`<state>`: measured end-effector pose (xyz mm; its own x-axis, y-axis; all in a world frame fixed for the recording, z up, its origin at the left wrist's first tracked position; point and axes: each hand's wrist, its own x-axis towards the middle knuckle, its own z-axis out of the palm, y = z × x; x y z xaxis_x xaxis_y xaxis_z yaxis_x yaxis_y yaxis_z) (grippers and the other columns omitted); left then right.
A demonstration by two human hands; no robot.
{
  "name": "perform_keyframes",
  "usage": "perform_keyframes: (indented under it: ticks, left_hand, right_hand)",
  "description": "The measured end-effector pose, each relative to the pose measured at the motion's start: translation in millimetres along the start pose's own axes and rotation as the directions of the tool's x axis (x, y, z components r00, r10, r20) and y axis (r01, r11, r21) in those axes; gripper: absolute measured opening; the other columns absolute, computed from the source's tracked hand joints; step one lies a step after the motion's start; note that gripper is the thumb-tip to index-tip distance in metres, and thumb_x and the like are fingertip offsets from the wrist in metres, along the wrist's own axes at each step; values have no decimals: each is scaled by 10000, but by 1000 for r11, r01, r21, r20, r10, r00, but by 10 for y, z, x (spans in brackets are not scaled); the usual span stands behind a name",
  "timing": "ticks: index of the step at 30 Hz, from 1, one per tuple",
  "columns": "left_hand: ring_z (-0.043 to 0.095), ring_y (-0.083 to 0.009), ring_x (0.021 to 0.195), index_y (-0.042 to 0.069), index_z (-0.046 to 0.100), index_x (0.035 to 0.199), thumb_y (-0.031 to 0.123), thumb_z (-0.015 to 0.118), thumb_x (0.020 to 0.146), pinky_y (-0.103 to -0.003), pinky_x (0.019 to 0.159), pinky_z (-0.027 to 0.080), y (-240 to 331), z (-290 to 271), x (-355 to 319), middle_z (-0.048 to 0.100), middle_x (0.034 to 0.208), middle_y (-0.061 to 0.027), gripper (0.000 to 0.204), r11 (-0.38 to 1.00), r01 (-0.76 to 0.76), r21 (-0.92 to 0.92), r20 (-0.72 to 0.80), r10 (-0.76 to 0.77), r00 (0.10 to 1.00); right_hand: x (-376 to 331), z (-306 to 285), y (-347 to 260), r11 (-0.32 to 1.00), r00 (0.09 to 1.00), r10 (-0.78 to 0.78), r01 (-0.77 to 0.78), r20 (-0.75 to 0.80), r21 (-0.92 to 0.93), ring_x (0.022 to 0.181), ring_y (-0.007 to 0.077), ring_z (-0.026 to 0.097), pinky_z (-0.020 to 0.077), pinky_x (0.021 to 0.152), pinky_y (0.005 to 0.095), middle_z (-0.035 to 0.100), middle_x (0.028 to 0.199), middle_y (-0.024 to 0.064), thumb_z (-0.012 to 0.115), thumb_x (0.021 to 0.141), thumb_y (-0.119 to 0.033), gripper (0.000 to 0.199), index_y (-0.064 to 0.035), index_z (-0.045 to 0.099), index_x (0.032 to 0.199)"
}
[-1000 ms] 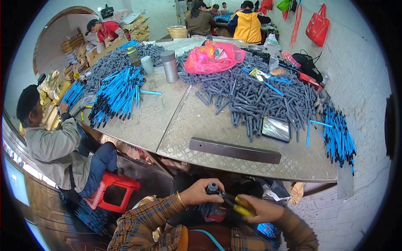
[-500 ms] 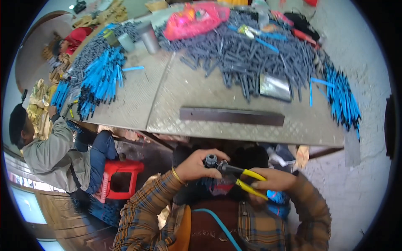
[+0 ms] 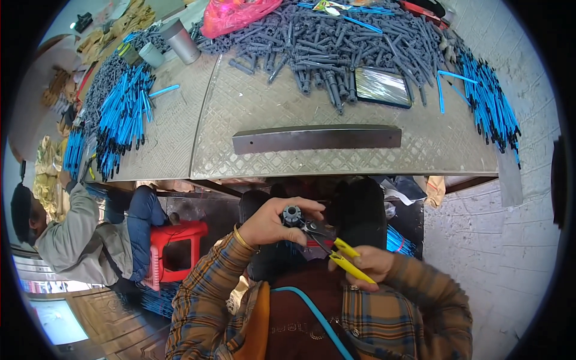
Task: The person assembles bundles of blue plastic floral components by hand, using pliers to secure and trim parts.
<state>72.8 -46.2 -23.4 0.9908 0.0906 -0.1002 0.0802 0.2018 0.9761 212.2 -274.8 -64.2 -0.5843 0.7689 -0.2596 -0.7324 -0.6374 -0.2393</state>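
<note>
Over my lap, my left hand (image 3: 264,223) is closed around a grey plastic tubular fitting (image 3: 292,214), its ribbed round end turned up with an opening in the middle. The rest of that piece is hidden by my fingers. My right hand (image 3: 375,264) grips a pair of pliers (image 3: 353,270) by yellow handles. Their dark jaws meet the side of the fitting just below its ribbed end; whether they bite on it I cannot tell.
Ahead stands a metal-topped table (image 3: 180,141) with a dark bar (image 3: 318,139), a heap of grey fittings (image 3: 354,54), a phone-like slab (image 3: 383,87) and blue rod bundles (image 3: 123,114). At left, a co-worker (image 3: 78,240) sits near a red stool (image 3: 177,240).
The view has tilted, so the table appears higher. My right hand has come lower and slightly left, and the pliers' handles are closer together. My left hand still holds the fitting.
</note>
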Motion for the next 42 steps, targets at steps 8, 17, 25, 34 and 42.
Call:
perform_keyframes:
  ticks: [8,17,25,34,42]
  left_hand:
    - [533,-129,832,30,600,986,243,840,579,-264,774,416,-139,-120,-30,578,886,-40,518,995,8,98,2,-8,1000]
    - [515,-121,825,38,586,964,238,840,582,-253,770,403,-57,-80,22,556,891,-23,501,994,-7,106,8,6,1000]
    - [511,-129,832,36,592,943,250,842,576,-261,781,397,-10,-24,-10,553,886,-31,493,997,56,61,-76,-51,996]
    - [505,-125,844,38,580,921,242,835,588,-266,793,402,-99,-73,-17,545,917,-23,466,994,31,106,34,-35,999]
    - [522,-128,833,29,606,993,264,845,562,-270,780,417,-47,-17,20,563,902,-27,546,992,4,123,-46,2,999]
  right_hand:
    - [-91,327,-455,330,925,-378,167,32,-929,544,188,606,502,493,270,582,704,145,517,853,-210,534,-39,271,1295]
    - [-203,340,-515,845,975,83,-180,-208,-504,640,196,620,512,567,281,603,837,149,480,862,-157,538,-44,247,1334]
    - [-144,429,-532,767,938,-160,-78,-307,-637,572,168,608,507,505,257,593,742,125,510,886,-182,498,-52,296,1316]
    - [-79,198,-356,655,976,-199,70,-83,-752,755,166,604,504,599,269,564,928,146,543,878,-179,528,-15,290,1312]
    - [-125,188,-391,792,968,-87,-77,-236,-606,735,190,605,505,601,312,568,890,154,514,885,-149,389,5,364,1210]
